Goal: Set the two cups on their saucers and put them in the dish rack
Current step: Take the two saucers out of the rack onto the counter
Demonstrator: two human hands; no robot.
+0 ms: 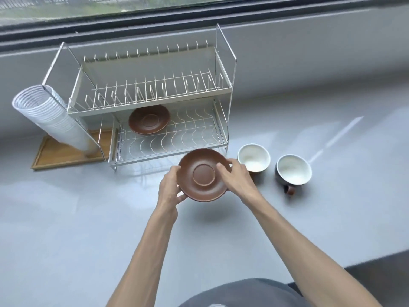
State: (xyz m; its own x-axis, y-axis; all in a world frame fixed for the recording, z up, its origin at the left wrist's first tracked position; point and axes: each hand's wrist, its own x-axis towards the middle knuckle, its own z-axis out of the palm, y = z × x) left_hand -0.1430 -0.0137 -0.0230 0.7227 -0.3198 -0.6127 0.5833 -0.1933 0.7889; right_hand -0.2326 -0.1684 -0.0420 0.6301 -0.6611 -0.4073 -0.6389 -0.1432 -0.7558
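A brown saucer (pixel 203 175) is held level above the grey counter, just in front of the dish rack's lower tier. My left hand (pixel 169 187) grips its left rim and my right hand (pixel 236 177) grips its right rim. A second brown saucer (pixel 149 119) lies on the left part of the lower tier of the white wire dish rack (pixel 152 94). Two cups, white inside and dark outside, stand upright on the counter to the right of the rack: the near cup (pixel 254 157) beside my right hand, and the far-right cup (pixel 293 169) with a brown handle pointing toward me.
A stack of white plastic cups (pixel 53 116) leans on its side at the rack's left end, over a wooden tray (pixel 64 155). The rack's upper tier holds nothing. A window sill runs behind the rack. The grey counter (pixel 88 218) spreads around.
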